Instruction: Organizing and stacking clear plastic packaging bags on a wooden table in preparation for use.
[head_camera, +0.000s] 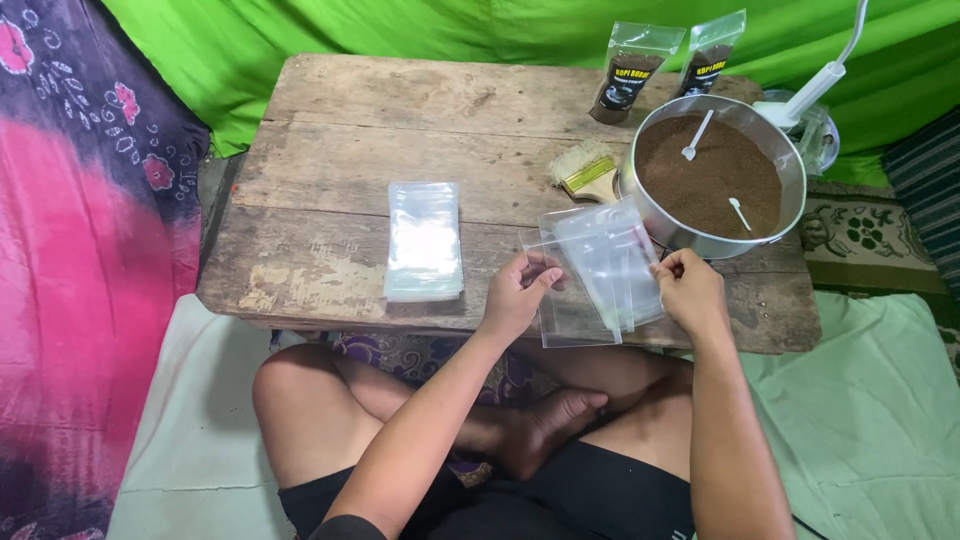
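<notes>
Above the wooden tabletop, left hand and right hand each pinch a fan of clear plastic pouches, grip pressed together at opposite edges, holding them spread beside the pan of brown powder.

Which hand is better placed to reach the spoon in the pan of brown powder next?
Probably the right hand. It sits at the right edge of the clear bags, just below the metal pan holding the white spoon. The left hand pinches the bags' left edge, farther from the pan.
</notes>
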